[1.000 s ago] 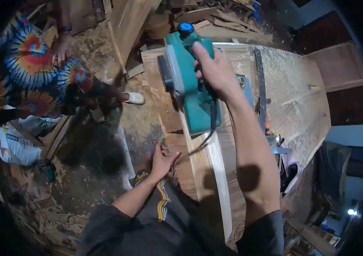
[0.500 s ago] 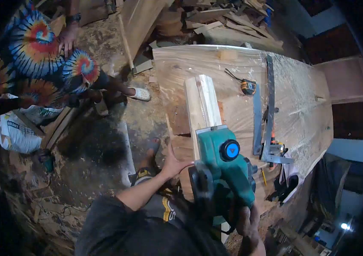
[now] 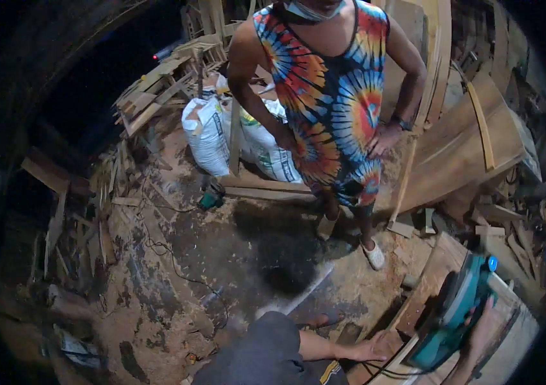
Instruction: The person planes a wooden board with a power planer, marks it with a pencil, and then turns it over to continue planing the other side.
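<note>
A green electric hand planer with a blue knob is at the lower right, resting over a length of pale wood on the workbench. Wrapped around its rear handle is my right hand, partly hidden by the tool's body. My left hand lies beside the planer at the bench's near edge, fingers stretched out against the wood. Below the planer a dark cord curves past my left wrist.
Facing me stands a person in a tie-dye outfit, hands on hips. Behind them are white sacks and stacked planks. A green power tool and a cable lie on the sawdust-strewn floor. A wide board leans at the right.
My view has swung left and up, from the bench toward the person and the floor. The planer and both my hands now appear at the lower right. My right hand still grips the planer.
</note>
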Demonstrator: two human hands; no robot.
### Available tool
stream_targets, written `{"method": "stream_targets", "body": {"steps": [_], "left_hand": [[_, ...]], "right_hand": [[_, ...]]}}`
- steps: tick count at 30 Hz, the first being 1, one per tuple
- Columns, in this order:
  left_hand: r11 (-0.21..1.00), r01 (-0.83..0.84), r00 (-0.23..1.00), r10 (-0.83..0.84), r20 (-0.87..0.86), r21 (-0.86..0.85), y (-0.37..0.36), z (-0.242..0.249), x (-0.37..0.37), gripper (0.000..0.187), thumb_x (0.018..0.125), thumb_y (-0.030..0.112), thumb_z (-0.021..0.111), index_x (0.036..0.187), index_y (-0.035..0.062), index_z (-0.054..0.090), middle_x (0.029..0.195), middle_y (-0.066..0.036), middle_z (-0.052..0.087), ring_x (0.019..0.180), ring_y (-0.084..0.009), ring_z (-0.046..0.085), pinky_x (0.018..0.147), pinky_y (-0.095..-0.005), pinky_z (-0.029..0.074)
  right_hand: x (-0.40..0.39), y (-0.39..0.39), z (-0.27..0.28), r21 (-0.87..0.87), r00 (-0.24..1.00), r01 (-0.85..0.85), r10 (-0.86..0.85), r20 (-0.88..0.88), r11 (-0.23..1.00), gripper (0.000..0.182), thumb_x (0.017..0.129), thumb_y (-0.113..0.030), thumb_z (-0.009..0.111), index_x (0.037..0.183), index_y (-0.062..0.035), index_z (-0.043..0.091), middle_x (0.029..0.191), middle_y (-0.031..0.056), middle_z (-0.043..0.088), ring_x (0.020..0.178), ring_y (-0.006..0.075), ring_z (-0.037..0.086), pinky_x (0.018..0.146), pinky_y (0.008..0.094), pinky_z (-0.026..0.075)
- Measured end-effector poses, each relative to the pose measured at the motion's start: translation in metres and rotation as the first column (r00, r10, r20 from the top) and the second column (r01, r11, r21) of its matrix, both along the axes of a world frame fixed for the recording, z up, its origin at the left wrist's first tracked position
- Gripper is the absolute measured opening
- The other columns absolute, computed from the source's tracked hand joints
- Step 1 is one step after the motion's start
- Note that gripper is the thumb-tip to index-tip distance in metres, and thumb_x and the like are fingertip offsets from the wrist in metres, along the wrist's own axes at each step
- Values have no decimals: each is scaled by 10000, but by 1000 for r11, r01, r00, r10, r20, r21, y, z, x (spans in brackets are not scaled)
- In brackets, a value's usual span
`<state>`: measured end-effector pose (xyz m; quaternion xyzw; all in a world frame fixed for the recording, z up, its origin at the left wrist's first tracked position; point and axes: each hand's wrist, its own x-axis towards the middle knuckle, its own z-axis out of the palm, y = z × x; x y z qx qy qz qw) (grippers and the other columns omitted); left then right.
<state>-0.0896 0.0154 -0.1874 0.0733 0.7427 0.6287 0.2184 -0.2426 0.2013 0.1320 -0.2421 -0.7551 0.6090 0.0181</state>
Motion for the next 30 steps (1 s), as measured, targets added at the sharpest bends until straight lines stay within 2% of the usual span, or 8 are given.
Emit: {"method": "stream_targets", "body": {"steps": [6, 8, 14, 16, 19, 23, 27, 30], "left_hand": [[966, 63, 997, -73, 30, 249, -11, 11, 1, 1160, 872, 462, 712, 1512, 23, -150, 1518, -286, 281, 1378, -333, 365, 1124, -413, 303], [967, 78, 981, -118, 156, 241, -9, 24, -1, 1110, 898, 437, 680, 1498, -2, -144, 1547, -274, 203, 1432, -344, 248, 1156, -427, 244], [985, 138, 958, -160, 239, 106, -12, 35, -7, 1010, 903, 391, 683, 1489, -8, -37, 1388, -222, 402, 1244, -315, 434, 1024, -424, 383], [989, 122, 961, -139, 241, 82, -13, 27, -4, 976, 902, 373, 689, 1491, -7, 10, 1315, -207, 484, 1164, -298, 507, 971, -415, 427], [995, 62, 975, -76, 209, 72, -18, 7, 1, 925, 902, 346, 698, 1494, -5, 79, 1207, -184, 609, 1043, -273, 616, 892, -402, 494], [984, 168, 914, -134, 382, -56, -32, 74, -23, 1113, 854, 379, 751, 1501, -17, -64, 1402, -283, 421, 1251, -336, 484, 1051, -405, 396], [987, 106, 943, -139, 303, 120, -33, 68, -25, 1132, 846, 379, 761, 1486, -53, -66, 1453, -310, 325, 1373, -346, 350, 1110, -377, 338], [987, 134, 980, -119, 159, -84, -31, 58, -17, 1118, 857, 357, 749, 1484, -44, -86, 1438, -304, 349, 1357, -340, 374, 1099, -379, 351]], "right_hand": [[87, -33, -15, 87, 997, -75, 73, 29, 993, 405, 1009, -447, 450, 941, -69, 578, 709, 14, 537, 549, 110, 496, 502, 249, 390], [112, -41, -16, 133, 995, -98, 94, 35, 986, 402, 1008, -445, 450, 941, -68, 570, 705, 17, 538, 545, 110, 496, 498, 251, 390], [231, -24, 4, 264, 996, -26, 4, 85, 964, 394, 1006, -441, 449, 942, -64, 548, 693, 23, 542, 531, 112, 496, 485, 256, 390], [187, -61, 41, 165, 971, 146, -173, 164, 975, 344, 1020, -352, 440, 989, -41, 585, 738, 20, 542, 565, 109, 505, 505, 260, 397], [74, -52, 48, 124, 993, -49, 34, 117, 991, 326, 1021, -325, 442, 940, -36, 571, 726, 29, 549, 574, 93, 509, 502, 264, 399], [-35, -30, 21, 194, 998, -50, 58, -35, 980, 448, 1006, -424, 468, 962, 5, 590, 734, 59, 605, 568, 154, 577, 556, 313, 459], [-8, -27, 28, 134, 999, -45, 46, -3, 990, 447, 1018, -446, 430, 850, -60, 582, 678, 33, 571, 528, 100, 515, 517, 261, 406], [87, -33, 33, 139, 999, -36, 33, 29, 990, 364, 1002, -350, 465, 1027, -7, 583, 824, 74, 611, 666, 161, 586, 602, 315, 469]]}}
